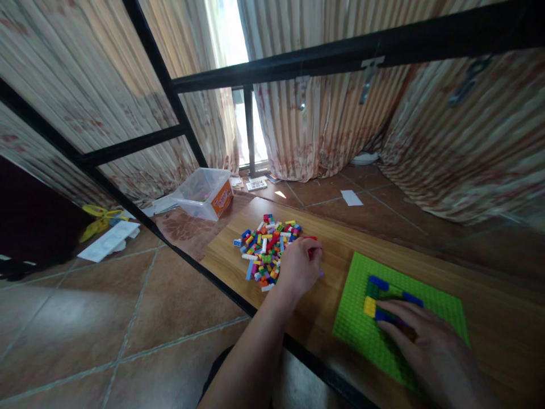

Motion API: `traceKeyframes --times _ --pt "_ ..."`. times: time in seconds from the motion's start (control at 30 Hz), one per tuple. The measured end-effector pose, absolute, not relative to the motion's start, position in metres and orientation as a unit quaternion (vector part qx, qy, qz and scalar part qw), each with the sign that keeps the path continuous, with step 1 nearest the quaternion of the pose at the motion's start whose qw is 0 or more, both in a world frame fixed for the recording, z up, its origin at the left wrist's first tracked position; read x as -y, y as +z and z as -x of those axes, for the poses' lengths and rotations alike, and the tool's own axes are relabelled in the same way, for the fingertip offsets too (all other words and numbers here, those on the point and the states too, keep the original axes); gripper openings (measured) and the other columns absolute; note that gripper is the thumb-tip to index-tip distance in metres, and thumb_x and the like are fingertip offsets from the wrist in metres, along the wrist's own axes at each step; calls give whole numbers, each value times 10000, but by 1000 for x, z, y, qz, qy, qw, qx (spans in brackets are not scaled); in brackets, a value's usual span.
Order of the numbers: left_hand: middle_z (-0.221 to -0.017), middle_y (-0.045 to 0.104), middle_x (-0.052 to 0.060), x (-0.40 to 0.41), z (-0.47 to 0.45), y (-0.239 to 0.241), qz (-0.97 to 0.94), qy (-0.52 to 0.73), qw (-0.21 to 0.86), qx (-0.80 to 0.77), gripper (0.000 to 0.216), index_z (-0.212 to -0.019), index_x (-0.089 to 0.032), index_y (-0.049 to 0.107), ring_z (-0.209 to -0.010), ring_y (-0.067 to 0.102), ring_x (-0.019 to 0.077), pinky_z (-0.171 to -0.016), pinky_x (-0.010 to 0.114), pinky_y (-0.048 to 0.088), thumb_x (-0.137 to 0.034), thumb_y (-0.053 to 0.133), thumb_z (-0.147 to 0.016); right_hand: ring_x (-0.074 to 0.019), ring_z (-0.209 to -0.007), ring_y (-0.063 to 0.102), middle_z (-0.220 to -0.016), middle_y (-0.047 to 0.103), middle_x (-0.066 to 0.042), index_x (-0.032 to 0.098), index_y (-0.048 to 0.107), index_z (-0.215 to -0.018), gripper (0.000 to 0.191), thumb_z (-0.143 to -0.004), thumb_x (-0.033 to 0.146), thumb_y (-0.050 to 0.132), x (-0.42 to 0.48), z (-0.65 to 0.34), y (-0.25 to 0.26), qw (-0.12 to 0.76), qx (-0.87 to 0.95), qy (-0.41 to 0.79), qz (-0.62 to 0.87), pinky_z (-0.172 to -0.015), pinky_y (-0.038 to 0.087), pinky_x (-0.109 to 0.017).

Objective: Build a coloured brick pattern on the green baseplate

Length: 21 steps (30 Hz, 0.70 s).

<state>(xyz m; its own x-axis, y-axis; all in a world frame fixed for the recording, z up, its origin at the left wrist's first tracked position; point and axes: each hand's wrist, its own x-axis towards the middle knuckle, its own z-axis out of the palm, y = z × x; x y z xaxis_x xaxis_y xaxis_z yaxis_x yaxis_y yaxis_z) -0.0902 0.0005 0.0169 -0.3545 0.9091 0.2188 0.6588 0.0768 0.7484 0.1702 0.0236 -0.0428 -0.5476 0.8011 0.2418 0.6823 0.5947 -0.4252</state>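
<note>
My left hand [300, 261] is over the right edge of a heap of mixed toy building bricks [266, 250], its fingers curled together in a pinch. Red brick [312, 238] pieces show just beyond its knuckles; what the fingertips hold is hidden. On the green baseplate [353, 301], blue brick [378, 282], dark green brick [372, 291] and yellow brick [369, 307] pieces form an outline. My right hand [421, 335] rests at its near side, thumb and index finger closed about a dark blue brick [383, 316] beside the yellow one. The palm covers part of the plate.
Both lie on a wooden tabletop [327, 289]. A black metal bar [213, 278] crosses along its near edge, and another bar [272, 68] runs higher up. Beyond the table's far left corner, a clear plastic bin [200, 193] stands on the floor, near striped curtains [323, 125].
</note>
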Motion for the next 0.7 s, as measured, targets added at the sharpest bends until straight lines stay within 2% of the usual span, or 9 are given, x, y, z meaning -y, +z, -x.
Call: traceKeyframes --times 0.2,0.33,0.47,0.57,0.7 --pt "-739 697 17 -1 101 15 -515 377 136 -758 189 -844 -203 738 -685 606 148 -649 239 435 -198 549 -837 -282 -1000 648 -1080 717 -57 267 709 -1044 350 -859 489 512 -24 -168 -45 203 877 144 411 -909 484 -487" --pt "-773 715 33 -1 118 18 -477 394 129 -775 194 -893 -192 747 -708 622 152 -679 244 453 -192 564 -828 -281 -1000 649 -1089 711 -59 269 715 -1027 341 -847 491 528 -21 -164 -39 216 867 155 422 -918 480 -496" --pt "-790 721 47 -1 139 22 -437 420 118 -787 210 -922 -171 748 -716 633 160 -694 254 467 -203 566 -823 -259 -1043 638 -1136 693 -49 268 715 -1000 349 -842 519 531 -16 -162 -21 274 816 183 475 -934 486 -457" --pt "-782 715 40 -3 147 23 -433 425 114 -787 222 -924 -168 747 -734 640 170 -699 255 474 -222 562 -815 -239 -1007 655 -1069 712 -64 234 711 -958 339 -871 482 496 -17 -167 -7 341 744 160 553 -924 496 -419" --pt "-736 701 29 -3 148 24 -429 419 125 -791 231 -924 -163 746 -697 636 170 -676 253 477 -237 572 -790 -265 -931 677 -987 734 -113 180 722 -932 366 -862 468 506 -21 -179 5 402 658 122 625 -889 509 -431"
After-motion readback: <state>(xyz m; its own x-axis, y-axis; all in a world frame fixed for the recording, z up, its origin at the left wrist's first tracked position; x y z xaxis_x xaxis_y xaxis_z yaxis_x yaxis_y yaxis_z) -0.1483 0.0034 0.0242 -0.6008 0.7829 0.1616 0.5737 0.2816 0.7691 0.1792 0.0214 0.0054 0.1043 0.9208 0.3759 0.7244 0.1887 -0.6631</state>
